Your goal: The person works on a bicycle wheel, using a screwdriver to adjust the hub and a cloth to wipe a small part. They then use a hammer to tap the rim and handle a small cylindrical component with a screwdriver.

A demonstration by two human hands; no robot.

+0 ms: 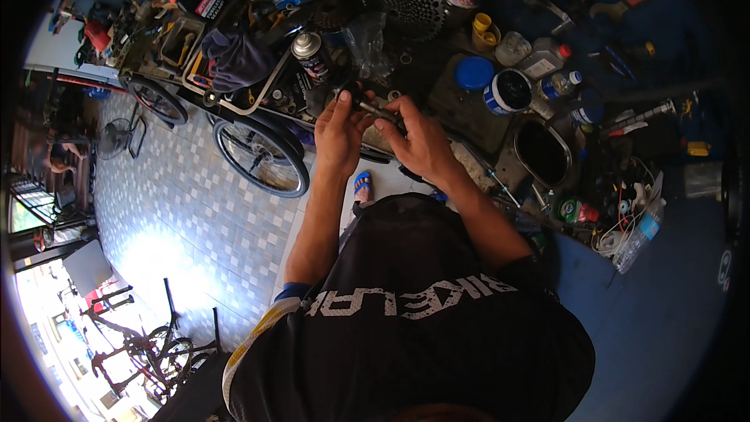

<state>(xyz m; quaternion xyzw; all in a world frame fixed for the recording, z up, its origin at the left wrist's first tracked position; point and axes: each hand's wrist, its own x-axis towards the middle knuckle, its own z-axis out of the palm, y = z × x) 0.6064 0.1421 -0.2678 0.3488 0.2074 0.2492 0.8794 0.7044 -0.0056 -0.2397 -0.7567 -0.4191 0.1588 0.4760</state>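
Note:
My left hand and my right hand meet over the edge of a cluttered workbench. Together they grip a small dark metal bicycle part with a short rod sticking out between them. The left fingers pinch its upper end, the right fingers wrap around the rod's other end. A spray can stands just beyond the left hand. What sort of part it is stays too dark to tell.
A silver cassette sprocket, a crumpled clear bag, open grease tubs, small bottles and a dark oval tray crowd the bench. A bicycle wheel leans at the left over a tiled floor. Bicycles stand lower left.

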